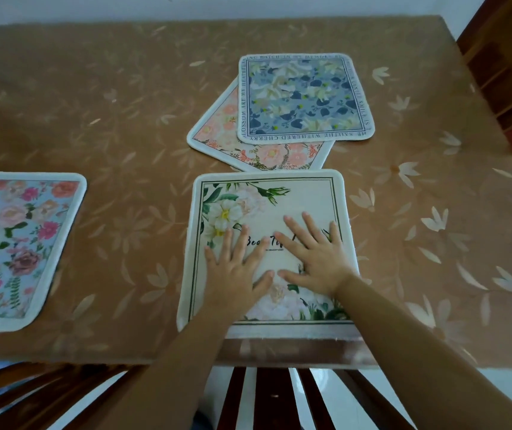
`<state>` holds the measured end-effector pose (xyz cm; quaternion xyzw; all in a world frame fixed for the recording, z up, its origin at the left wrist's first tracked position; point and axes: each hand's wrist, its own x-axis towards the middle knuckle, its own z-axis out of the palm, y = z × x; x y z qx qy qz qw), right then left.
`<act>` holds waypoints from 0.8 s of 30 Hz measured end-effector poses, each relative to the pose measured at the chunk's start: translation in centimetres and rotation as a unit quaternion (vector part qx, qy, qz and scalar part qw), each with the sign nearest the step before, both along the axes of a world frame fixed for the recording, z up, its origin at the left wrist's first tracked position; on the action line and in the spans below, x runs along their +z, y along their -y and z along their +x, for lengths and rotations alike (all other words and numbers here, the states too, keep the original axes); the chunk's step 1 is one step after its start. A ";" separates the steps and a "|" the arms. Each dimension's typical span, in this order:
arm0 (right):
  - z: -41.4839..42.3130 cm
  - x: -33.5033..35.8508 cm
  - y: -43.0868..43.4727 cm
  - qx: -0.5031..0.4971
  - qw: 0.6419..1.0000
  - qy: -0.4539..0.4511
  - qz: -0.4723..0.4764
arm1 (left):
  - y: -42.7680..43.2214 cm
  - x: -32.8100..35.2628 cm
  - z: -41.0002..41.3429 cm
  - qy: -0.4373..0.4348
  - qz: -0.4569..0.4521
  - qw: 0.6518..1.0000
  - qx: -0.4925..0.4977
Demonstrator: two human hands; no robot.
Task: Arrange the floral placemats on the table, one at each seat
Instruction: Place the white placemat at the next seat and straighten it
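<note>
A cream placemat [304, 197] with white flowers and black script lies at the table's near edge, in front of me. My left hand [236, 268] and my right hand [316, 252] rest flat on it, fingers spread, thumbs almost touching. Beyond it a blue-and-white floral placemat [304, 97] lies on top of a peach floral placemat [217, 131] that sits turned at an angle. A light blue placemat [16, 243] with pink roses lies at the left, partly cut off by the frame.
The table [109, 119] carries a tan cloth with pale leaf prints. Dark wooden chair backs [273, 398] stand below the near edge, and another wooden chair [502, 72] stands at the far right. A pale wall runs behind.
</note>
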<state>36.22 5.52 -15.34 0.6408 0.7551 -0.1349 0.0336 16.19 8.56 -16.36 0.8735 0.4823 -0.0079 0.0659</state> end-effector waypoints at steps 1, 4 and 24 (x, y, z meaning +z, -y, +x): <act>0.2 0.0 -1.3 -0.001 1.000 0.001 0.004 | -0.9 -0.1 0.4 0.003 0.008 1.000 -0.003; 0.7 -0.4 -4.7 -0.002 1.000 0.009 0.017 | -3.6 -0.2 1.8 0.016 0.017 1.000 -0.007; -0.9 -1.0 -5.4 -0.248 0.966 0.004 0.070 | -7.3 -0.6 4.0 0.042 -0.016 0.985 0.164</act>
